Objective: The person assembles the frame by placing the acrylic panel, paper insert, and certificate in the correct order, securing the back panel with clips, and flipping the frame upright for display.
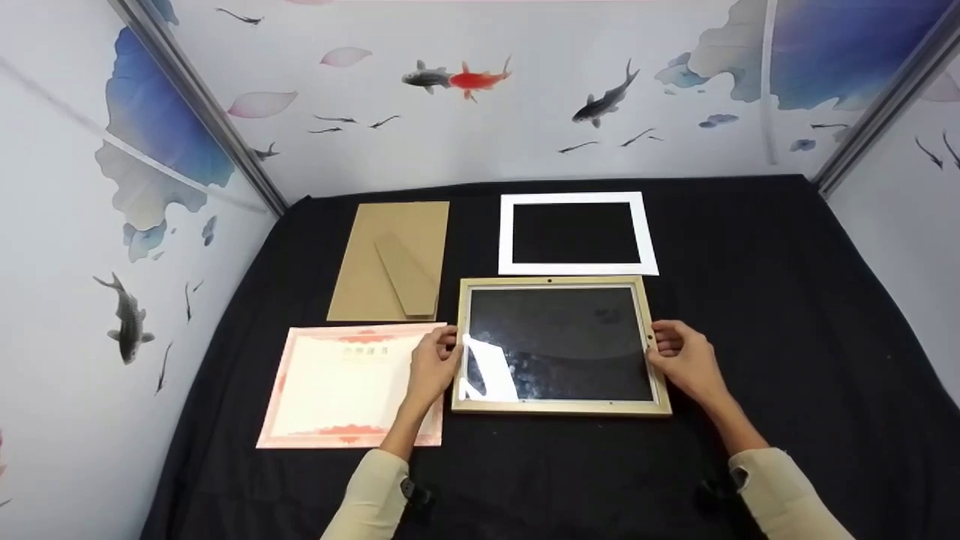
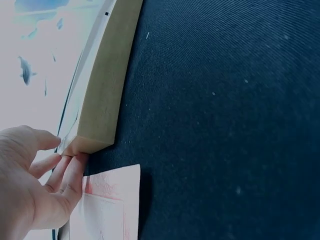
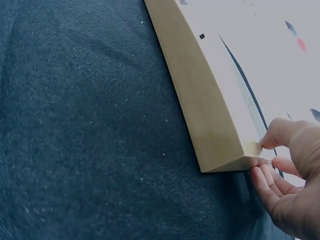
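A gold-edged picture frame (image 1: pixel 561 407), its back side up, lies in front of me with a clear pane (image 1: pixel 566 337) inside that reflects light. My left hand (image 1: pixel 433 366) holds the frame's left side, thumb on the rim and fingers at the outer edge. On the opposite side my right hand (image 1: pixel 688 364) grips the rim between thumb and fingers. Both wrist views show the fingertips at the outer side of the frame (image 2: pixel 105 85), close over the cloth. Under my left forearm lies a certificate (image 1: pixel 352 397) with a pink border, its right edge beside the frame.
A brown backing board (image 1: pixel 360 255) with a folded stand lies behind the certificate. The white mat (image 1: pixel 579 269) sits just behind the picture frame. Black cloth (image 1: pixel 780 300) covers the table, and printed panels (image 1: pixel 525 142) with fish stand around its back and sides.
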The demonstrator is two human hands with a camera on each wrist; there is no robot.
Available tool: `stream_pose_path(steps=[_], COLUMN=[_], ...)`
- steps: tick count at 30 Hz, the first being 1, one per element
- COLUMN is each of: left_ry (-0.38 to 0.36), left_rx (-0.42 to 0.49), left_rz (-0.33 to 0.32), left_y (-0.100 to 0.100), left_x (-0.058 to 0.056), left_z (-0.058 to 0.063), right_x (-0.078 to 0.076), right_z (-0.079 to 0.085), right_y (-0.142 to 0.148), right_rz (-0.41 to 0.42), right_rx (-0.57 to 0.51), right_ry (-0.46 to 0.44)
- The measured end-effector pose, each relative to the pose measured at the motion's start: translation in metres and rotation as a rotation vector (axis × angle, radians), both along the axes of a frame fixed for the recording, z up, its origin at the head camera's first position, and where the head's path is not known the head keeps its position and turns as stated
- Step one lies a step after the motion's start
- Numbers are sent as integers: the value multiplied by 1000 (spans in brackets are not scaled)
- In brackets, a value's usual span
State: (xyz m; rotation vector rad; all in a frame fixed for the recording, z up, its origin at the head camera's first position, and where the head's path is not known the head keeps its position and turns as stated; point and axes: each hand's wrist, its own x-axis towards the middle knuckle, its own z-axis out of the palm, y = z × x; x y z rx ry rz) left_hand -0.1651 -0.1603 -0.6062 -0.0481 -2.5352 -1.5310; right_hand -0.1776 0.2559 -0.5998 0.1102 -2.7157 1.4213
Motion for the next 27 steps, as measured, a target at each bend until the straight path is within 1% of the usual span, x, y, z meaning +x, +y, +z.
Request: stream_pose_path(steps=[5, 10, 14, 16, 19, 21, 23, 26, 27], left_ry=[-37, -56, -53, -40, -27, -23, -29, -31, -30], left_rx=[-16, -33, -51, -45, -50, -46, -48, -30, -26], left_rz=[34, 57, 50, 39, 0, -44, -95, -172, -193], left_y=[1, 0, 1, 1, -1, -3, -6, -10, -12], left_x=[-3, -2, 0, 0, 2, 3, 5, 6, 5], left_z=[4, 4, 4, 3, 3, 3, 3, 2, 2], right_x=[-3, -6, -5, -4, -2, 5, 8, 11, 8], right_z=[-1, -4, -5, -5, -7, 4, 8, 8, 0], right_y=[1, 1, 1, 1, 3, 0, -1, 2, 5], right_rz=[18, 41, 40, 42, 50, 60, 70, 80, 82], right_rx=[-48, -109, -145, -167, -185, -191, -187, -181, -178], right_ry=[-9, -21, -25, -24, -30, -37, -41, -34, -30])
